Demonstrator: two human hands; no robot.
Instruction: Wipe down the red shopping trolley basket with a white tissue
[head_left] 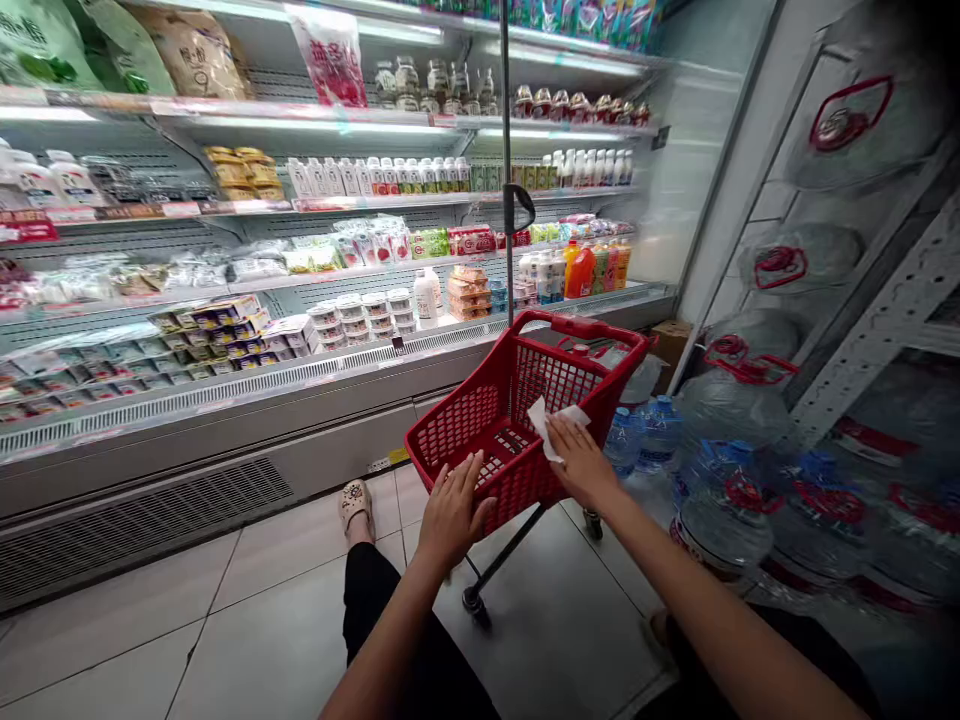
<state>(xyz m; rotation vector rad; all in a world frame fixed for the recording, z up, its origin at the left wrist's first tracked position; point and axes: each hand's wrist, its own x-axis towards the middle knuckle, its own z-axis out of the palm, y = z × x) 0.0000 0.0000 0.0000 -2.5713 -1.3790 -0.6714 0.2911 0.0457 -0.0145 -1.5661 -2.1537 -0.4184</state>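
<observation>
Left hand: fingers spread wide, flat against the near wall of the red basket cart. Right hand: pressing a white wipe onto the cart's right rim. Cart stands on the tiled floor, just beside water bottles, before refrigerated shelves.

Both forearms are bare, with no sleeves, watch or rings showing on the left hand or right hand. Below the hands, black trousers cover the legs, and one foot wears a pale beige clog sandal with holes on top.
</observation>
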